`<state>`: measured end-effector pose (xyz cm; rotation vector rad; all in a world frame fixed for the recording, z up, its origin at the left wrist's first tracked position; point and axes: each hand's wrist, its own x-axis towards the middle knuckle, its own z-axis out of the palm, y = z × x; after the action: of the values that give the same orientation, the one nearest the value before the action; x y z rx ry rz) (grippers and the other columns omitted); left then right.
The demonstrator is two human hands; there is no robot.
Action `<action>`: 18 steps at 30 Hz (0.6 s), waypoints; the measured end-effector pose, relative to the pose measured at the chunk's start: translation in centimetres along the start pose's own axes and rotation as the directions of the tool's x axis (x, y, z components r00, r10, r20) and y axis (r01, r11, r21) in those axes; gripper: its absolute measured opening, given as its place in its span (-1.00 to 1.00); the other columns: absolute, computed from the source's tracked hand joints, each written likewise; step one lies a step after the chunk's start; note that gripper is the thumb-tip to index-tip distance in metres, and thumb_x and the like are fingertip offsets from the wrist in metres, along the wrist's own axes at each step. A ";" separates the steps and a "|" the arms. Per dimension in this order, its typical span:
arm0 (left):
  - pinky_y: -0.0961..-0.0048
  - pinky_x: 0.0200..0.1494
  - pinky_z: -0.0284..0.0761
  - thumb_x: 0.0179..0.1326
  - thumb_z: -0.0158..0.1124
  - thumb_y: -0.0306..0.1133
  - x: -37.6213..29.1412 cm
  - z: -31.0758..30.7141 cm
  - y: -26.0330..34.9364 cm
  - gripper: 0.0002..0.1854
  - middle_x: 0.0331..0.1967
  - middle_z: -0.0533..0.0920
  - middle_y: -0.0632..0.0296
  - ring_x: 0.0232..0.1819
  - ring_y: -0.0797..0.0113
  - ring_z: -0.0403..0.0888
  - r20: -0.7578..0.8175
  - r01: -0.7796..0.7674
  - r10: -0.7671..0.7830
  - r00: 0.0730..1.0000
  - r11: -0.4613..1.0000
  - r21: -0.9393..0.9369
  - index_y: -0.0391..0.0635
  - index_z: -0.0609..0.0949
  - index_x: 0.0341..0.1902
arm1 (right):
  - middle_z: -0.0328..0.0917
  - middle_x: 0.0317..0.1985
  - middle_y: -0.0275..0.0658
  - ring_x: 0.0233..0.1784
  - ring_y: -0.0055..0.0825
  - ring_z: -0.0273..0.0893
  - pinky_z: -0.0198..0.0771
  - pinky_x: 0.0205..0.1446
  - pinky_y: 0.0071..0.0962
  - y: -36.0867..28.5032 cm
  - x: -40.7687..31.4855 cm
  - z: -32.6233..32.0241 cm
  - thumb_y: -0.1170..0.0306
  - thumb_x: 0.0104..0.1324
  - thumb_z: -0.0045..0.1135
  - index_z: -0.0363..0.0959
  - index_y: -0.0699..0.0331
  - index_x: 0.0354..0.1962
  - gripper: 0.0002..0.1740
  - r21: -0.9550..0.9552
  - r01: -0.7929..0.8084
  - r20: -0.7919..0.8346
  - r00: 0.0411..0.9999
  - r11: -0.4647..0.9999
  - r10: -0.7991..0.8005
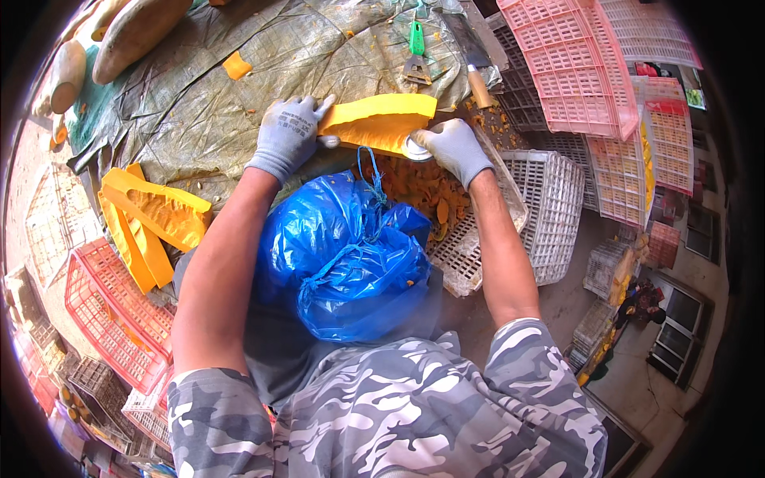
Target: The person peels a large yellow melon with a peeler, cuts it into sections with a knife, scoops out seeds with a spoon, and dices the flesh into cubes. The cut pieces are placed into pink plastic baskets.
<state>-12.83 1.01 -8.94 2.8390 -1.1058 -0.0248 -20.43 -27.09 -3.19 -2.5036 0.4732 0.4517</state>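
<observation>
My left hand (pixel 291 132), in a grey knit work glove, grips the left end of a long orange pumpkin wedge (pixel 376 116). The wedge lies across in front of me, its hollow inner face turned towards my body. In my gloved right hand (pixel 452 146) is a round, pale-rimmed scraping tool (pixel 418 150), held against the wedge's right end; its handle is hidden by my fingers. Below the wedge, a tied blue plastic bag (pixel 352 257) covers my lap. Orange scraps (pixel 436 194) lie in a white plastic crate (pixel 460 257) under my right forearm.
Several cut pumpkin wedges (pixel 152 218) rest at the left edge of the tarp-covered table (pixel 197 113). Whole pumpkins (pixel 134 39) lie at the far left. A green-handled scraper (pixel 416 51) and a wooden-handled knife (pixel 478 86) lie farther back. Pink crates (pixel 574 66) stand right.
</observation>
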 end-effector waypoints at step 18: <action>0.17 0.01 0.53 0.22 0.27 0.21 -0.1 0.6 -0.1 -0.33 -0.11 0.64 0.15 -0.07 0.13 0.66 -0.046 -0.006 0.004 0.999 0.999 -0.045 0.16 0.56 0.34 | 0.77 -0.31 -0.13 -0.27 -0.54 0.70 0.53 -0.17 -0.47 5.8 -3.1 -4.5 0.23 0.36 0.29 0.69 0.55 -0.19 -0.58 0.261 -0.225 -0.175 0.945 0.939 0.275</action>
<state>-12.81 1.11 -9.55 2.7824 -1.0886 0.0152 -24.64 -33.48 -0.93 -2.2740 0.8851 0.2099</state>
